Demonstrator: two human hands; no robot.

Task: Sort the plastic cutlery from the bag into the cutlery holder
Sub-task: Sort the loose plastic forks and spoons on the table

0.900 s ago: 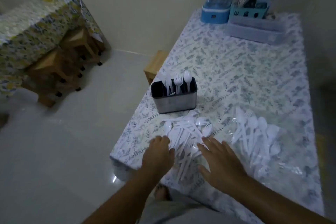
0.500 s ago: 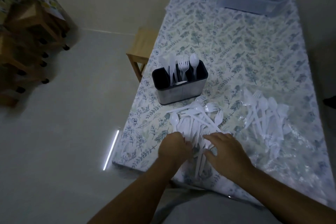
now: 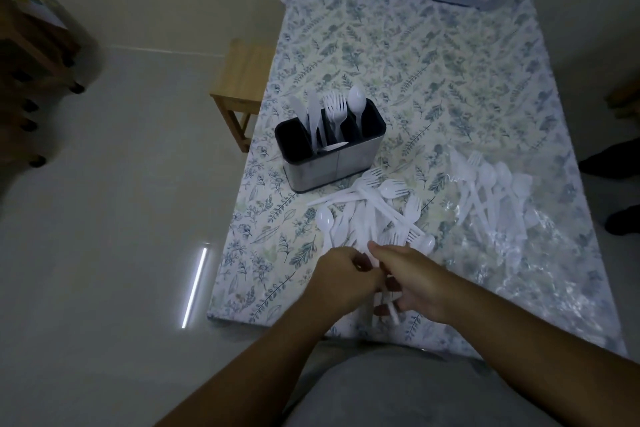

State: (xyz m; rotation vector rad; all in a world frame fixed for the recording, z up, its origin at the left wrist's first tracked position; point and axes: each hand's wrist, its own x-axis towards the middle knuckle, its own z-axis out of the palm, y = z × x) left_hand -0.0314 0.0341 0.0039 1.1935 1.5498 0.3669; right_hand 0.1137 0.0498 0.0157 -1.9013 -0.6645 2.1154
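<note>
Left hand [image 3: 341, 276] curled over near end of loose cutlery pile [image 3: 372, 215], just in front of cutlery holder [image 3: 330, 144]; right hand [image 3: 414, 279] beside it grips pile handles, left's grip looks like a pinch but dim; clear bag [image 3: 498, 191] with more cutlery lies right of holder

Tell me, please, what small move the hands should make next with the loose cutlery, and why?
Probably lift the gathered handles clear and carry one sorted type to the cutlery holder. Both the left hand and right hand grip pieces at the near end of the loose pile, which lies just in front of the holder, where knives, forks and a spoon already stand.
</note>
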